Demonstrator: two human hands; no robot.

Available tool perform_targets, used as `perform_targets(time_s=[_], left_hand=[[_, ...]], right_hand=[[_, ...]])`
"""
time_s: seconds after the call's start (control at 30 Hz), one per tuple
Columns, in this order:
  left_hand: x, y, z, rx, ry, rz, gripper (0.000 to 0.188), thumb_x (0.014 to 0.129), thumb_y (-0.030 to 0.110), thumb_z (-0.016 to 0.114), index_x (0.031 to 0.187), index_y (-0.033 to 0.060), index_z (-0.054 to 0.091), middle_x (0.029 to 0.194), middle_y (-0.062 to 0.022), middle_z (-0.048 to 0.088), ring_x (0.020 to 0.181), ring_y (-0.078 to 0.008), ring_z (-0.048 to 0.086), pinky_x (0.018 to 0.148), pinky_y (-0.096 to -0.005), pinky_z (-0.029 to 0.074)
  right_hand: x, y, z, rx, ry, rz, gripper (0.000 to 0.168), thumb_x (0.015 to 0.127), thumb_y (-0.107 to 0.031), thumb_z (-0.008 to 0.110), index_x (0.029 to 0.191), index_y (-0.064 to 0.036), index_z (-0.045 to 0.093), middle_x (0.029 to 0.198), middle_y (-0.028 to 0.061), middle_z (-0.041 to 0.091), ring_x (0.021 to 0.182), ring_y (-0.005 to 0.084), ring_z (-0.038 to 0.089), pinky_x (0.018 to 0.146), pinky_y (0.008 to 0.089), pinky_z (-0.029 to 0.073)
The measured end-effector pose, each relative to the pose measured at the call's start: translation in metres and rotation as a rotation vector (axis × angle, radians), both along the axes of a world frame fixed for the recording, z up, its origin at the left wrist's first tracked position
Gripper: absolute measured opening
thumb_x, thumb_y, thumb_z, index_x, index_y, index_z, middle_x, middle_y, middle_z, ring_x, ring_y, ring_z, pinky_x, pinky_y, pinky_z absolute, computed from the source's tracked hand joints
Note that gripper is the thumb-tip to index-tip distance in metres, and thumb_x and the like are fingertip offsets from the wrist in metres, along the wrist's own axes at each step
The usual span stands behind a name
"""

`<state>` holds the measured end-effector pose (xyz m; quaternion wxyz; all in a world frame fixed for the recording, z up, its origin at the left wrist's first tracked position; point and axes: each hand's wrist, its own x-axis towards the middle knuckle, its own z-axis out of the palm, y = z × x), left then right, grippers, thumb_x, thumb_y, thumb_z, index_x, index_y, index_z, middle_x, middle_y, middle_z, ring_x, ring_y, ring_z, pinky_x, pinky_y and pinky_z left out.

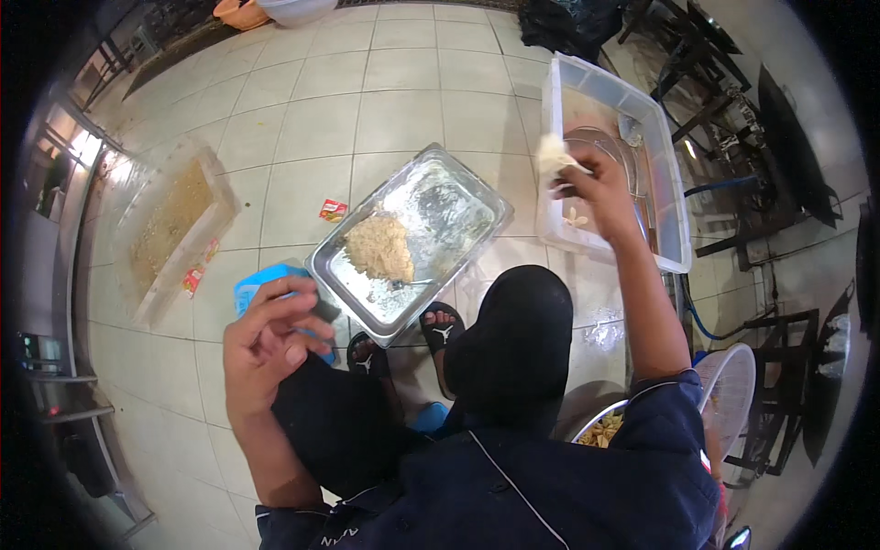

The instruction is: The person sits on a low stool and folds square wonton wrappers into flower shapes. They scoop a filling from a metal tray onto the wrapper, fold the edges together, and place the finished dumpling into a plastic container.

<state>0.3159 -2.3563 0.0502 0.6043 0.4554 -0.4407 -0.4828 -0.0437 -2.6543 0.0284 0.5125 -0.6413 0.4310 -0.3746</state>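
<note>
My right hand (595,185) holds a pale, soft, wrapper-like piece (552,158) between its fingers, over the left wall of a translucent plastic bin (670,199). Inside that bin lie another small pale piece (575,217) and a round wire-like ring. My left hand (282,333) is raised with fingers parted and curled, nothing in it, above a blue object (265,280). Before me on the floor stands a rectangular metal tray (454,213). A mound of beige, paste-like mixture (379,249) sits in its left part, with a utensil partly visible at the mound's lower edge.
A clear container with tan contents (175,220) stands left on the tiled floor, near red packets (333,210). Beside my right hip are a bowl of yellowish pieces (601,430) and a white plastic basket (735,392). Dark stands (777,385) line the right side.
</note>
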Motion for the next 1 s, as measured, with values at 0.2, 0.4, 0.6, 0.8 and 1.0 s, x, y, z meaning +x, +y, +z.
perform_targets(time_s=[0.2,0.4,0.6,0.8,1.0], left_hand=[[0.013,0.005,-0.007,0.032,-0.001,0.025,0.054,0.084,0.025,0.078,0.122,-0.0086,0.060,0.134,-0.0207,0.049,0.093,-0.0274,0.068,0.072,-0.0349,0.060],[0.017,0.007,-0.011,0.054,-0.047,0.038,0.057,0.083,0.030,0.078,0.122,-0.0076,0.061,0.133,-0.0207,0.049,0.090,-0.0262,0.068,0.071,-0.0339,0.059],[0.014,0.003,-0.009,0.069,-0.063,0.046,0.055,0.082,0.027,0.079,0.120,-0.0074,0.062,0.131,-0.0207,0.051,0.086,-0.0240,0.068,0.070,-0.0318,0.058],[0.016,0.002,-0.004,0.076,-0.087,0.047,0.048,0.082,0.019,0.077,0.119,-0.0078,0.063,0.131,-0.0209,0.052,0.086,-0.0225,0.068,0.070,-0.0287,0.055],[0.041,0.008,-0.009,0.023,-0.095,0.093,0.037,0.086,0.011,0.071,0.117,-0.0075,0.064,0.123,-0.0195,0.058,0.084,-0.0208,0.067,0.070,-0.0295,0.053]], right_hand=[[-0.129,-0.070,-0.104,0.049,0.610,-0.243,0.011,0.085,-0.004,0.064,0.089,0.005,0.061,0.078,0.0110,0.067,0.070,0.0174,0.070,0.059,0.0278,0.058],[-0.130,-0.098,-0.153,-0.125,0.987,-0.296,0.018,0.075,-0.014,0.070,0.084,0.001,0.065,0.074,0.0132,0.069,0.068,0.0222,0.070,0.065,0.0365,0.056],[-0.107,-0.130,-0.201,-0.278,1.110,-0.212,0.023,0.075,-0.024,0.068,0.084,-0.002,0.070,0.078,0.0180,0.071,0.076,0.0297,0.070,0.073,0.0435,0.053],[-0.113,-0.143,-0.222,-0.241,1.292,-0.131,0.024,0.080,-0.019,0.059,0.092,-0.003,0.074,0.096,0.0248,0.069,0.093,0.0392,0.068,0.082,0.0514,0.051],[-0.091,-0.116,-0.138,-0.465,0.986,-0.048,0.021,0.092,-0.021,0.060,0.099,-0.003,0.069,0.097,0.0185,0.071,0.083,0.0333,0.068,0.075,0.0431,0.051]])
